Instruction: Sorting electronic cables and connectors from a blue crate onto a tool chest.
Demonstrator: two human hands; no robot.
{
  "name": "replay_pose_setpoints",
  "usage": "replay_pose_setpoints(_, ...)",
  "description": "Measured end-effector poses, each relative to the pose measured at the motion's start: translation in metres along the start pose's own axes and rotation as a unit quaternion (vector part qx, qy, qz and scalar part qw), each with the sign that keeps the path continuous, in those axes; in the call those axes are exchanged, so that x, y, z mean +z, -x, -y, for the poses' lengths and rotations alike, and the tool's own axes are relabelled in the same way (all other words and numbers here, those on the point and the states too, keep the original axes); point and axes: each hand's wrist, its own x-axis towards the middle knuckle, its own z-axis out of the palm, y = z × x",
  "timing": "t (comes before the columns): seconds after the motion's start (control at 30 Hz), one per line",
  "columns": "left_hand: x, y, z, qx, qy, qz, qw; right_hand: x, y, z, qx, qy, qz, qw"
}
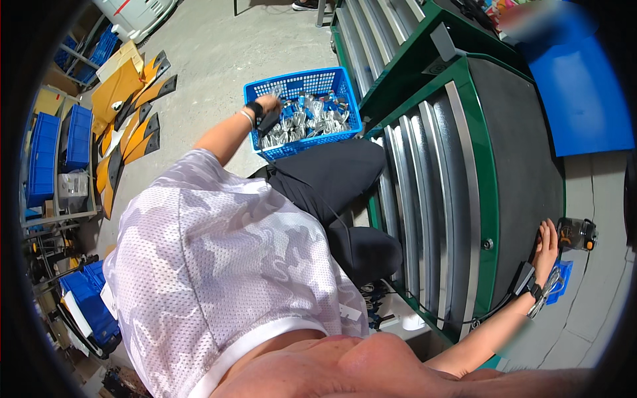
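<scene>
Blue basket, lattice-walled, on bare grey floor, scuffed and pale-streaked. In the basket: bundled cables, grey-white, some with blue ends, heaped over most of the bottom. Left hand at the basket's left side, over the rim, fingers toward the cables; impossible to say whether closed on any, fingertips partly hidden. Right hand well to the right of the basket, at the far edge of a grey mat, fingers stretched straight and uncurled; contact with the mat unclear. Mat dull and flat, on top of a green cabinet, metal drawer fronts facing the basket's side. Another cabinet, also green with metal drawers, just right of the basket. Far right of the basket: blue sheet, smooth; also small clear tub, something orange inside. Left of the basket: yellow-and-black pieces on the floor; farther left, blue bins on a rack. Beyond the basket, leftward, white machine.
</scene>
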Motion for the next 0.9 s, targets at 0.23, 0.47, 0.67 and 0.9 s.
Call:
replay_pose_setpoints(0.23,0.098,0.009,0.083,-0.302,0.234,-0.016,0.924,-0.004,0.001,-0.006,0.023,-0.039,0.008,0.999)
replay_pose_setpoints(0.47,0.134,-0.031,0.181,-0.28,0.234,-0.026,0.931,-0.008,0.001,-0.01,0.028,-0.041,0.004,0.999)
replay_pose_setpoints(0.67,0.165,-0.027,0.192,-0.137,-0.127,0.137,0.973,-0.011,0.0,-0.016,0.018,-0.047,0.009,0.999)
replay_pose_setpoints(0.9,0.153,0.011,0.107,-0.209,0.147,0.114,0.96,0.004,0.01,0.012,0.015,-0.064,0.017,0.998)
